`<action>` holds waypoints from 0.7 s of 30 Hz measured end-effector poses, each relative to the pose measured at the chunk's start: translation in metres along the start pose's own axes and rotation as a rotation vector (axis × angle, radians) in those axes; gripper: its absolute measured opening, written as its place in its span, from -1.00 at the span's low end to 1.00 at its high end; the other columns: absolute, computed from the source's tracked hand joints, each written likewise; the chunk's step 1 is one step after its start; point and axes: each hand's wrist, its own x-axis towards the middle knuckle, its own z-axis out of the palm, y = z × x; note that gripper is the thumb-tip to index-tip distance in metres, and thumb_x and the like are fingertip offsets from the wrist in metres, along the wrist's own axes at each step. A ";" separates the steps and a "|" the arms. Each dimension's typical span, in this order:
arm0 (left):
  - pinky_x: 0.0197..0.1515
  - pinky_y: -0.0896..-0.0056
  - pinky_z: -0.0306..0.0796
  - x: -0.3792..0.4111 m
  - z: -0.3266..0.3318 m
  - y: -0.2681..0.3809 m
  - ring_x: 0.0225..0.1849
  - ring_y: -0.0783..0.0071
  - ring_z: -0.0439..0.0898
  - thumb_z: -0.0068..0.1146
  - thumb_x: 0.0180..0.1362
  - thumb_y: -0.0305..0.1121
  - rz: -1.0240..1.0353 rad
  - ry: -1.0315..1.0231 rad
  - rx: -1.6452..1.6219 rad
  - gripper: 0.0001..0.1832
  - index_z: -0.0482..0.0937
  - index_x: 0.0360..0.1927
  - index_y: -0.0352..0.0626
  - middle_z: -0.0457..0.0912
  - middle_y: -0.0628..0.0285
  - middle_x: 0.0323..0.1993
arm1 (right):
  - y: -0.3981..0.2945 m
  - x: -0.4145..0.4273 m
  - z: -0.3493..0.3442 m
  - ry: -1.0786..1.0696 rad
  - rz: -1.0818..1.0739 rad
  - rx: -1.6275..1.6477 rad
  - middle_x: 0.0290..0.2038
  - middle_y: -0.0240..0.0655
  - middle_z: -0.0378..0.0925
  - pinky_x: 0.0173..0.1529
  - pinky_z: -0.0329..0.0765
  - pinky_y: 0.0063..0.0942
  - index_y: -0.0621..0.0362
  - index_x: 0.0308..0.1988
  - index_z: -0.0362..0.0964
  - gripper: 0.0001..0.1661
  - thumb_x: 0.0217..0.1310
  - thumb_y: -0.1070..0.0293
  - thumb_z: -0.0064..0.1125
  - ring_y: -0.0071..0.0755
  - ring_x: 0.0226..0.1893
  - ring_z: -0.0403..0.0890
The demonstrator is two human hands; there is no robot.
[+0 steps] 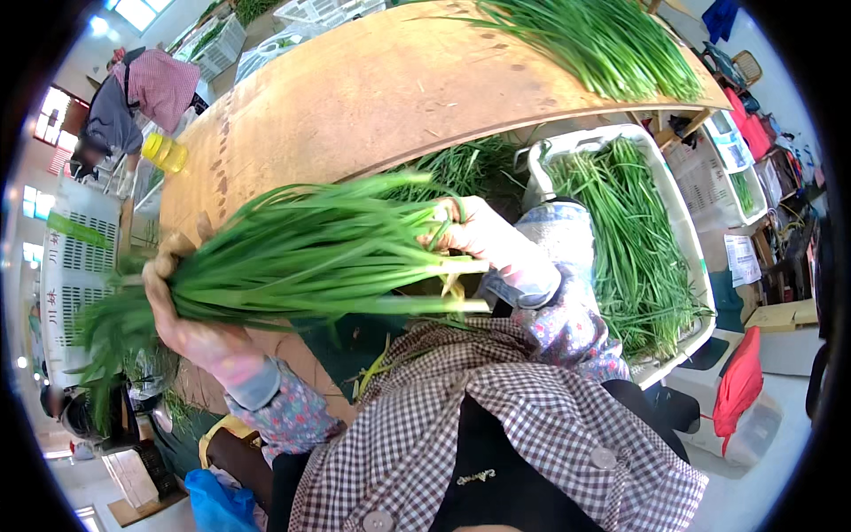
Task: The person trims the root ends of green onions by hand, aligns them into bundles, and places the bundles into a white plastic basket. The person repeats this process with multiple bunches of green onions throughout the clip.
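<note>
A bunch of long green leaves, probably garlic chives [299, 246], stretches sideways in front of me. My left hand [179, 292] is wrapped around its leafy part, and the leaf tips hang down beyond it. At the stem end, my right hand [465, 229] grips some of the pale stems. A few thicker pale stem ends stick out below that hand. More cut greens [625, 60] lie in a pile on the far right of the wooden table [346, 93]. The bunch is slightly blurred.
A white plastic crate [695, 266] full of greens stands at my right. Loose greens [459, 166] lie under the table edge. A yellow jar [164, 153] is on the table's left end, with a bending co-worker [153, 86] beyond. White crates [80, 266] stand at the left.
</note>
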 end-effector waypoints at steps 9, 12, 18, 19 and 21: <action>0.12 0.19 0.28 0.033 -0.058 -0.026 -0.38 0.43 0.33 -0.20 0.24 -0.24 0.129 -0.160 -0.430 -0.73 0.22 -0.56 -0.07 0.25 0.36 -0.57 | -0.007 -0.052 -0.059 0.101 -0.277 0.531 -0.71 -0.65 0.11 -0.67 0.14 -0.72 0.24 -0.07 0.35 -0.67 0.38 0.21 -0.13 -0.75 -0.79 0.11; 0.13 0.19 0.28 0.031 -0.056 -0.028 -0.34 0.38 0.39 -0.16 0.21 -0.21 0.103 0.055 -0.336 -0.68 0.22 -0.64 -0.05 0.33 0.31 -0.61 | 0.000 -0.062 -0.102 0.378 -0.454 0.211 -0.40 -0.43 0.51 -0.29 0.48 -0.64 0.26 0.06 0.35 -0.58 0.28 0.28 0.06 -0.56 -0.43 0.50; 0.01 0.24 0.33 0.005 -0.013 -0.044 -0.47 0.46 0.37 -0.04 0.16 -0.19 -0.016 0.234 -0.307 -0.67 0.23 -0.67 0.02 0.30 0.37 -0.65 | -0.020 -0.031 -0.002 0.207 -0.215 -0.130 0.02 -0.29 0.50 0.15 0.37 -0.55 0.24 0.14 0.33 -0.43 0.15 0.32 0.23 -0.47 -0.02 0.51; 0.01 0.24 0.33 0.003 -0.010 -0.044 -0.46 0.46 0.38 -0.04 0.16 -0.19 -0.041 0.251 -0.309 -0.67 0.23 -0.67 0.02 0.30 0.38 -0.65 | -0.018 -0.023 0.008 0.220 -0.252 -0.074 -0.07 -0.31 0.55 0.08 0.41 -0.56 0.25 0.07 0.41 -0.51 0.16 0.29 0.24 -0.51 -0.07 0.51; 0.01 0.25 0.33 0.006 -0.021 -0.056 -0.45 0.45 0.39 -0.03 0.16 -0.18 -0.062 0.196 -0.344 -0.67 0.24 -0.67 0.02 0.32 0.37 -0.64 | -0.021 -0.014 0.026 0.229 -0.082 0.008 -0.12 -0.33 0.57 0.01 0.45 -0.56 0.27 -0.03 0.49 -0.60 0.15 0.30 0.25 -0.51 -0.11 0.52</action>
